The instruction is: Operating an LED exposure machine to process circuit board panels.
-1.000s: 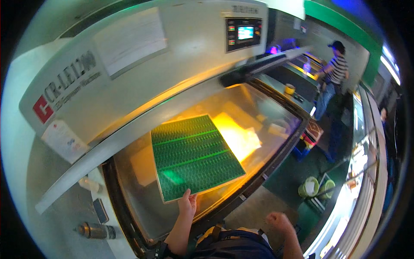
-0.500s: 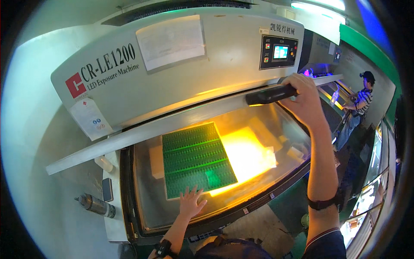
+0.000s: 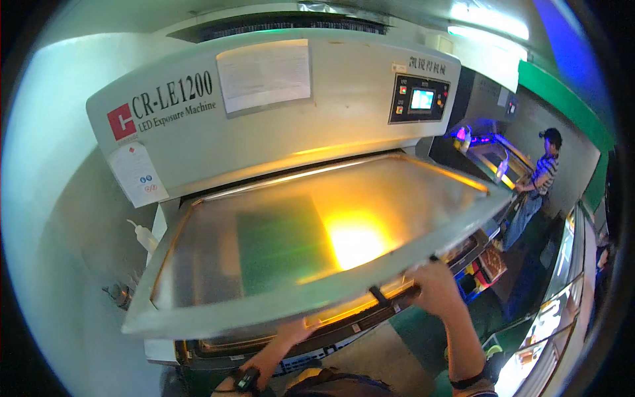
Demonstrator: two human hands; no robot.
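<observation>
The pale grey lid frame (image 3: 218,324) of the exposure machine (image 3: 344,83) hangs low and tilted over the bed, a cloudy clear sheet (image 3: 205,251) stretched across it. Through that sheet a green patterned panel (image 3: 278,245) shows blurred, beside a bright yellow glow. My right hand (image 3: 433,288) is closed around the black handle (image 3: 379,296) at the lid's front edge, its fingers partly hidden. Below the front edge, my left hand (image 3: 296,331) reaches in over the bed's near side; the lid covers most of its fingers.
A control panel with a lit screen (image 3: 422,99) is on the machine's upper right. At left stand a white squeeze bottle (image 3: 144,235) and a grey bottle (image 3: 119,294). A person (image 3: 539,185) works at another machine on the right. Colourful boxes (image 3: 483,268) sit below the bed's right side.
My right hand has pulled the lid down by its handle, from high at the back to low in front. My left hand, earlier spread by the panel's near edge, is now partly under the lid.
</observation>
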